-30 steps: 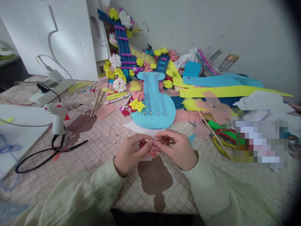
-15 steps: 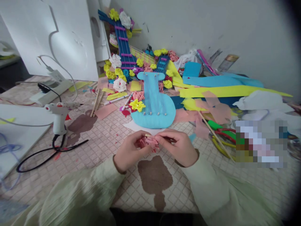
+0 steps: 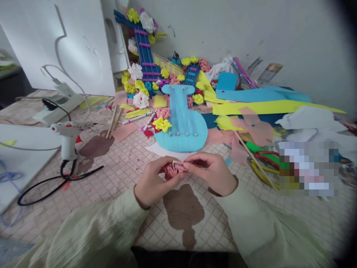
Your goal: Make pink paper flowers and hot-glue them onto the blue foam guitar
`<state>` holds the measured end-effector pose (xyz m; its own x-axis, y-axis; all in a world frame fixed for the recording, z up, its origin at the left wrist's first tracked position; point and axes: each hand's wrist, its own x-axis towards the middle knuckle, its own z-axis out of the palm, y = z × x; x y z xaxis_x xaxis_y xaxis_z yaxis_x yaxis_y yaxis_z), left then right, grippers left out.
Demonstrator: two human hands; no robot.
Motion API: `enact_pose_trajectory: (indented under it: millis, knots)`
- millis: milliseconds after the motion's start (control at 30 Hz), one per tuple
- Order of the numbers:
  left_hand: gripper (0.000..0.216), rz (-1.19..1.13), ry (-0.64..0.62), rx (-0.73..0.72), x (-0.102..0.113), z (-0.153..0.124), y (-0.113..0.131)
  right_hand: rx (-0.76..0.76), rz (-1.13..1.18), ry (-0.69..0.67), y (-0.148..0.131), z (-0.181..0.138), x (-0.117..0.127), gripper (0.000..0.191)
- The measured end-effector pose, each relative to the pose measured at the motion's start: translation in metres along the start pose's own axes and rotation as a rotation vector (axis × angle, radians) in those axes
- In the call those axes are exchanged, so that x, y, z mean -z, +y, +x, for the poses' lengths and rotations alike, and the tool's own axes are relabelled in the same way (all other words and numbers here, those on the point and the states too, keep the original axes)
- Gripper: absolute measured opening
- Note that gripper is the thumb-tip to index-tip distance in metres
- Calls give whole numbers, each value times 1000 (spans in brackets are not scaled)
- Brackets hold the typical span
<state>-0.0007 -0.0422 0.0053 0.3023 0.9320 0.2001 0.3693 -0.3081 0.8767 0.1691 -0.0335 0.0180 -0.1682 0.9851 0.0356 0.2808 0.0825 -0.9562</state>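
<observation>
Both my hands meet low in the middle of the view over a patterned tablecloth [image 3: 117, 167]. My left hand [image 3: 152, 182] cups a small pink paper flower [image 3: 170, 170], fingers curled round it. My right hand [image 3: 213, 173] pinches the flower's right side together with a thin wooden stick whose tip [image 3: 174, 162] shows above the paper. Just beyond my hands lies a light blue guitar-shaped foam cutout [image 3: 182, 124] with small pegs, resting on a white sheet.
A white glue gun [image 3: 68, 137] with a black cord stands at left, near a power strip [image 3: 60, 104]. Paper flowers, a dark blue guitar neck [image 3: 145, 48], yellow and blue foam sheets [image 3: 259, 102], sticks and green-handled pliers [image 3: 262, 156] crowd the back and right.
My hands have kept rolling the pink paper on the stick; the flower has drawn tighter between my fingers, and the view has shifted slightly.
</observation>
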Motion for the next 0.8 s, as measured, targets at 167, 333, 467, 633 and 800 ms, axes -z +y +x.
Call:
enact_pose_trajectory:
  millis: [167,333,467,633,800]
  knots:
    - [19,25,-19,-9,1,-1,2,-93,21,-59,0,0,0,14]
    - [18,22,-51,21,1,2,-1,-95,-25,-40,-2,-1,-2,14]
    - [16,16,-13,19,0,2,-2,40,-122,-55,-2,-2,-2,10]
    - [17,-22,10,22,3,1,-1,149,-164,-80,-2,-2,0,11]
    - [21,-167,78,52,7,0,-3,118,-118,-35,1,-1,3,13]
